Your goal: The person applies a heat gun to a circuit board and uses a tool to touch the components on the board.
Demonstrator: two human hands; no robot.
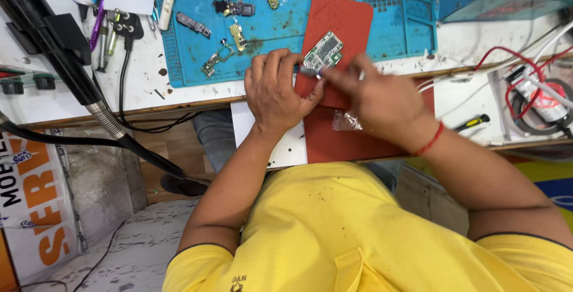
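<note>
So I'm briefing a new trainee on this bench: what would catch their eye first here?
Probably the green circuit board at the centre, pinched between the left hand and right hand over a red mat. Behind it, a blue work mat is strewn with small phone parts. The yellow shirt fills the bottom of the view.

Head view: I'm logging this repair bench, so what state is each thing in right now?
Circuit board: bare, out of any casing, held over the red mat.
Left hand: gripping the board's lower edge.
Right hand: fingertips pinched at the board.
Small clear bag: lying flat, crumpled.
Loose phone parts: scattered on the blue mat.
Black plug: unplugged, lying on the bench.
</note>
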